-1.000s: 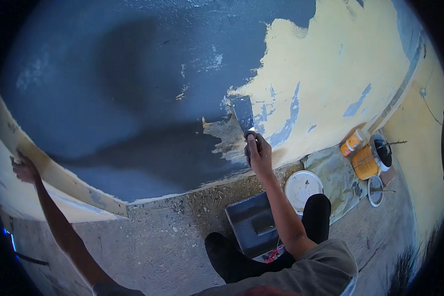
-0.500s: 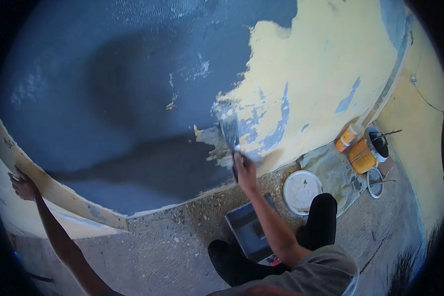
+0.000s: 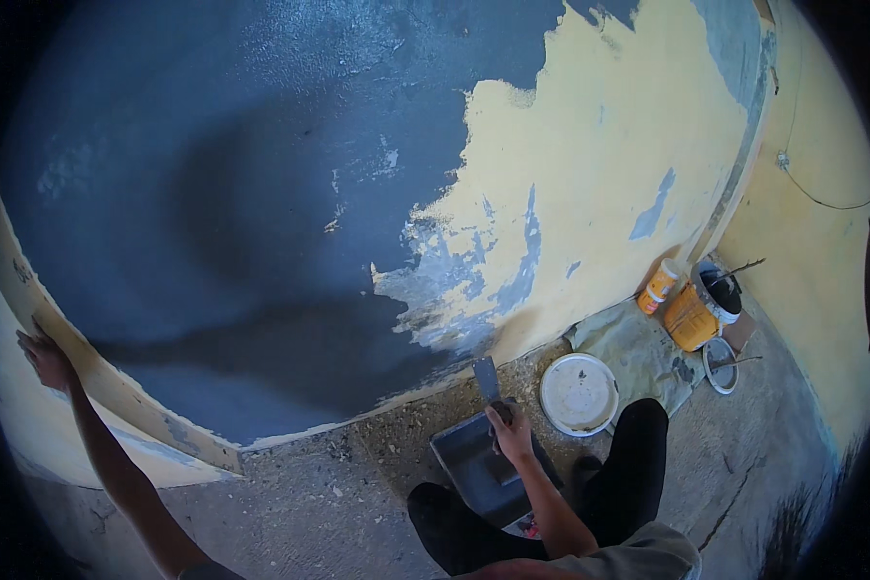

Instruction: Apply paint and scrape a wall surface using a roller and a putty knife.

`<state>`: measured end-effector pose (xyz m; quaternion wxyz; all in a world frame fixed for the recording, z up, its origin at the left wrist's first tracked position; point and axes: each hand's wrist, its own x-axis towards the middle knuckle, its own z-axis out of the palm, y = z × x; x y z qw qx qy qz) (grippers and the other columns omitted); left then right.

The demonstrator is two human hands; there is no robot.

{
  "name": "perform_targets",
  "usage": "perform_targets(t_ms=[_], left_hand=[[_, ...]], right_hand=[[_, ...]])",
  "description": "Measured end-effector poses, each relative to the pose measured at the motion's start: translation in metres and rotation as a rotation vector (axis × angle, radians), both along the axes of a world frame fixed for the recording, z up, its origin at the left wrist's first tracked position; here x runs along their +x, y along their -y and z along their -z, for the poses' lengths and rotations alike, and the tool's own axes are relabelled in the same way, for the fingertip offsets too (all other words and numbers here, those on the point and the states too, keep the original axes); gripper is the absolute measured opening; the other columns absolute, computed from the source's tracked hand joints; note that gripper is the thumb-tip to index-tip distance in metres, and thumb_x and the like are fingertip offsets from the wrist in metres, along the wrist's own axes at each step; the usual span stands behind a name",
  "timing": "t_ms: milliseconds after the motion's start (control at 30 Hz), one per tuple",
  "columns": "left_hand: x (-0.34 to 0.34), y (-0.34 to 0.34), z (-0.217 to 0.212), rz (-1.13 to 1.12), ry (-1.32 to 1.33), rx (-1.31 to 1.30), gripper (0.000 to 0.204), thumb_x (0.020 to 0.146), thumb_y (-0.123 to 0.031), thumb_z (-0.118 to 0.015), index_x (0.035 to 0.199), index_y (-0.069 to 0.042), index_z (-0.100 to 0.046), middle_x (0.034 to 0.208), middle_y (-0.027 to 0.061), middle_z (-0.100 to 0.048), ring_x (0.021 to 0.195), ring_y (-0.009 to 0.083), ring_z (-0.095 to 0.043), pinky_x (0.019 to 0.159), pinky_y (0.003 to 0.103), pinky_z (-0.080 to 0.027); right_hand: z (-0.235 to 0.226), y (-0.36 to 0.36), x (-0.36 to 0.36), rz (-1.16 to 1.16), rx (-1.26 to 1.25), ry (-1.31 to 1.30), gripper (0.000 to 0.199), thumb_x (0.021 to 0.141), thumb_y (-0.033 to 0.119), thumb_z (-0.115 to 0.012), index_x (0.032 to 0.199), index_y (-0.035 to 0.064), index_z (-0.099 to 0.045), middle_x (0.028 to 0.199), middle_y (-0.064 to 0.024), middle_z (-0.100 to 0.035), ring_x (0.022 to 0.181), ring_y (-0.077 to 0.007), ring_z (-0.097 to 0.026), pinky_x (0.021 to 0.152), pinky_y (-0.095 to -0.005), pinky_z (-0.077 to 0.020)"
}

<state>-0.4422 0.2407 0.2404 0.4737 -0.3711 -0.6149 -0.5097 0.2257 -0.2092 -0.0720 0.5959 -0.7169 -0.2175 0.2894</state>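
My right hand (image 3: 512, 432) grips a scraper (image 3: 486, 375) by its handle, its flat blade pointing up toward the base of the wall. It hovers over the far edge of a dark paint tray (image 3: 449, 449) between my knees. Out to the left, my left hand (image 3: 46, 362) rests with fingers extended on the pale trim (image 3: 77, 346) beside the wall. The wall has dark grey paint (image 3: 290, 193) on its left and cream paint (image 3: 551, 135) on its right. Along their border lies a ragged, scraped patch (image 3: 435, 285) of lighter blue-grey.
A round white lid (image 3: 578, 394) lies right of the tray, beside a crumpled plastic sheet (image 3: 638, 348). Against the wall stand an orange-and-white container (image 3: 659, 286) and a yellow bucket (image 3: 691, 319) holding a stick. A small white bowl (image 3: 720, 365) sits nearby on the rough concrete floor (image 3: 319, 512).
My right hand has drawn the scraper down off the wall to above the tray. The scraped patch is now uncovered. My left hand stays on the trim, and the view has shifted slightly.
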Motion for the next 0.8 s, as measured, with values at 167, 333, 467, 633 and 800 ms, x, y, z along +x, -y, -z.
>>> perform_targets(t_ms=[167,333,467,633,800], left_hand=[[-0.007,-0.006,0.006,-0.005,-0.055,-0.018,0.056,0.101,-0.046,-0.03,0.144,-0.01,-0.032,0.144,0.0144,-0.04,0.129,0.0319,-0.043,0.104,0.043,-0.04],[0.003,0.0,0.003,0.097,0.006,0.01,0.062,0.099,-0.052,-0.029,0.144,-0.01,-0.032,0.145,0.0157,-0.038,0.132,0.0322,-0.039,0.105,0.044,-0.039],[0.009,0.006,-0.001,0.089,0.056,-0.021,0.065,0.097,-0.055,-0.029,0.144,-0.01,-0.032,0.145,0.0157,-0.038,0.132,0.0329,-0.039,0.105,0.045,-0.038],[0.005,0.005,0.0,0.093,-0.016,-0.004,0.062,0.098,-0.051,-0.031,0.144,-0.009,-0.033,0.145,0.0164,-0.039,0.131,0.0334,-0.04,0.103,0.045,-0.04],[0.001,0.001,0.001,0.05,-0.002,-0.008,0.06,0.099,-0.049,-0.032,0.143,-0.009,-0.034,0.144,0.0163,-0.04,0.131,0.0325,-0.041,0.103,0.044,-0.041]], right_hand=[[-0.035,-0.001,0.002,0.086,0.197,0.378,0.035,0.086,0.024,-0.069,0.109,0.0038,-0.051,0.06,-0.006,-0.056,0.037,-0.0133,-0.05,0.035,-0.0291,-0.0384],[-0.059,-0.021,0.024,-0.07,0.266,0.411,0.037,0.087,0.019,-0.067,0.114,0.0038,-0.046,0.063,-0.0076,-0.058,0.05,-0.0146,-0.056,0.045,-0.0312,-0.0429],[-0.105,-0.051,0.023,-0.108,0.232,0.52,0.034,0.088,0.017,-0.066,0.113,0.0026,-0.047,0.063,-0.0095,-0.058,0.054,-0.0151,-0.058,0.049,-0.0313,-0.0433],[-0.199,-0.099,0.001,-0.188,0.389,0.757,0.032,0.089,0.018,-0.065,0.11,0.0019,-0.047,0.065,-0.0121,-0.062,0.054,-0.0169,-0.06,0.05,-0.031,-0.0449],[-0.247,-0.149,-0.018,-0.103,0.533,0.845,0.029,0.09,0.018,-0.064,0.107,0.0014,-0.049,0.068,-0.0133,-0.064,0.057,-0.0185,-0.064,0.052,-0.029,-0.0484]])
